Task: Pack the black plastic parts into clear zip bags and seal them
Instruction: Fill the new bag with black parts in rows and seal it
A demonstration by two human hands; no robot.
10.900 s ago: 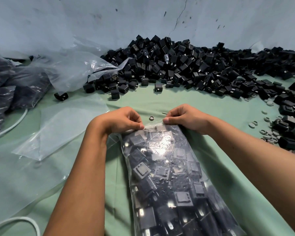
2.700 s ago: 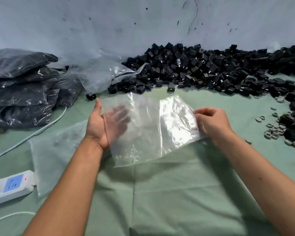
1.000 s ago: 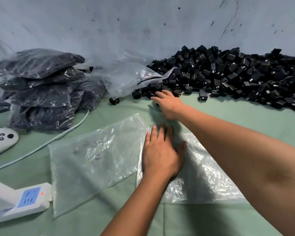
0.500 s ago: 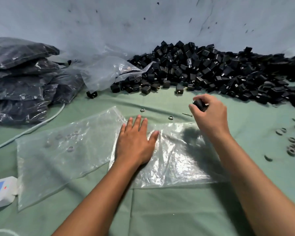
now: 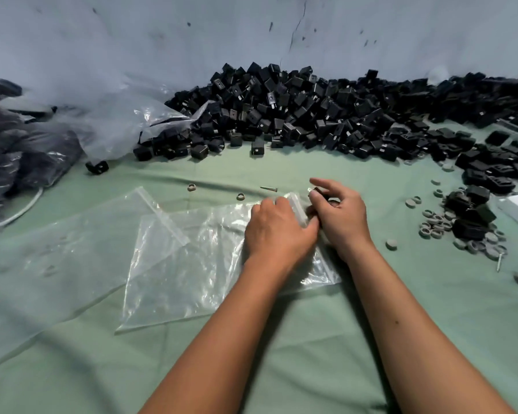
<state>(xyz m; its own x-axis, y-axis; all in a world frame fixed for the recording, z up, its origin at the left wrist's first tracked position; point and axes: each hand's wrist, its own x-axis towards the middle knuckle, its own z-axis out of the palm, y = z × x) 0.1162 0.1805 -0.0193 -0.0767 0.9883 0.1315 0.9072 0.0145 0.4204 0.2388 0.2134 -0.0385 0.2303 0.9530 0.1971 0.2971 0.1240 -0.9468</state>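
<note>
1. Plastic-wise, the big change: half a second earlier the person's left hand (image 5: 277,231) was pressed flat mid-bag, and by this moment it had slid over to the right-hand corner of the clear zip bag (image 5: 192,264), by the zip strip. Its fingers were curled over the mouth edge there, looking like they gripped the film, though the fingertips were hidden.

2. Right hand (image 5: 340,216) had come down from hovering above the cloth to that same corner, touching the left. It pinched a black plastic part (image 5: 317,192) in thumb and fingers, index finger sticking out straight.

3. What that probably meant: bag mouth getting opened, first part about to go in. So a fresh bag was just starting; sealing was a long way off.

4. Containers: the bag in hand lay flat on the green cloth (image 5: 281,354) and looked empty. A second flat bag (image 5: 66,249) lay to its left, partly under it; it seemed to have a few small ring-like bits in it, hard to tell.

5. Filled bags (image 5: 21,150) of dark parts were stacked far left, next to a big crumpled plastic sheet (image 5: 108,121).

6. Loose pile of parts (image 5: 296,115) sat along the wall, well apart from the bag. Grey rings (image 5: 440,225) were scattered at right.
</note>
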